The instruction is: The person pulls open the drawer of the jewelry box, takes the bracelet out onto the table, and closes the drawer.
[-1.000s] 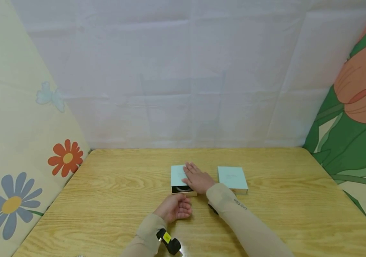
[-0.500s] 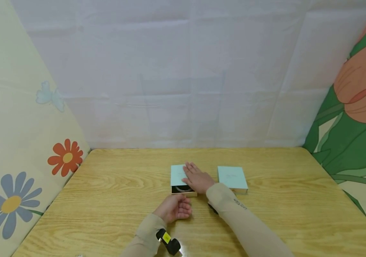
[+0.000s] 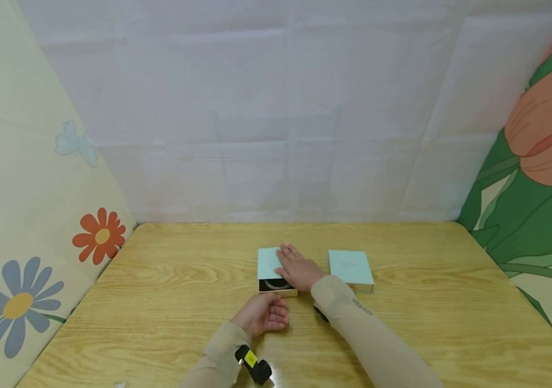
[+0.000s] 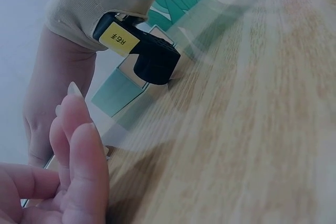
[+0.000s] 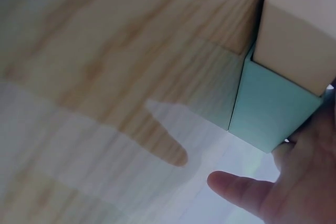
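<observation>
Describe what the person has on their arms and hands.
The left hand and right hand are bare. The left sleeve and right sleeve are beige; the right one has a dark marking, too small to read. The left-wrist black device carries a yellow label; the right-wrist black device has a lettered yellow label.

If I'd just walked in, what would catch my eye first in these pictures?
Probably the huge peach-pink printed tulip with green leaves, at the right edge of the head view. Next, on the yellowish wood-grain table, a pale-blue square box, its cream drawer partly out, under the person's bare right hand. A similar pale-blue box sits to its right.
</observation>
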Tool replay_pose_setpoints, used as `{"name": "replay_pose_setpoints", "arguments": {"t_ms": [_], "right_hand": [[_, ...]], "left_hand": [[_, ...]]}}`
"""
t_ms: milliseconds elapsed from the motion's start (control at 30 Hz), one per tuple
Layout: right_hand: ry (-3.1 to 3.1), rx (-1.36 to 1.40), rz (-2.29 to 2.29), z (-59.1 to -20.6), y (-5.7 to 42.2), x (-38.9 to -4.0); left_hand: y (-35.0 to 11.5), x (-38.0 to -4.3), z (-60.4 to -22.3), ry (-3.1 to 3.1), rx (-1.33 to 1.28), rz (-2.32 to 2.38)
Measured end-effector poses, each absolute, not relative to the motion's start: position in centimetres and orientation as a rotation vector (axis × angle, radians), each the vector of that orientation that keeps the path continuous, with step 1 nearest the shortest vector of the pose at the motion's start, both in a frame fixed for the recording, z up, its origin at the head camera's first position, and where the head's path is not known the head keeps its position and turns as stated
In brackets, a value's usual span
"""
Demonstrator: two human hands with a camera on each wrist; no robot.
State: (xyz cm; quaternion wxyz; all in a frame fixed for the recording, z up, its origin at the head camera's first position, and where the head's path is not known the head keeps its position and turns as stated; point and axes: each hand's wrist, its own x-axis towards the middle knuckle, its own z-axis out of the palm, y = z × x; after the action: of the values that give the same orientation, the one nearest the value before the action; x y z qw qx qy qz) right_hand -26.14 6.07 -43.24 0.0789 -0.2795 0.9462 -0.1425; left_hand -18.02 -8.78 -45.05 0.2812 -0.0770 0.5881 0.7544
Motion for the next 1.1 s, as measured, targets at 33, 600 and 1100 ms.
{"name": "replay_pose_setpoints", "arguments": {"t_ms": [33, 600, 1100], "right_hand": [[2.831, -0.836, -0.427, -43.22, 6.06, -26.13], [2.822, -0.828, -0.427, -43.02, 6.09, -26.03], [2.814, -0.808, -0.442, -42.54, 6.05, -25.76]], "left_hand": [[-8.79, -18.00, -45.04, 1.575, -0.208, 2.020], [-8.67, -17.46, -44.75, 1.622, -0.207, 1.996], [-8.80, -17.74, -44.94, 1.610, -0.221, 1.992]]}}
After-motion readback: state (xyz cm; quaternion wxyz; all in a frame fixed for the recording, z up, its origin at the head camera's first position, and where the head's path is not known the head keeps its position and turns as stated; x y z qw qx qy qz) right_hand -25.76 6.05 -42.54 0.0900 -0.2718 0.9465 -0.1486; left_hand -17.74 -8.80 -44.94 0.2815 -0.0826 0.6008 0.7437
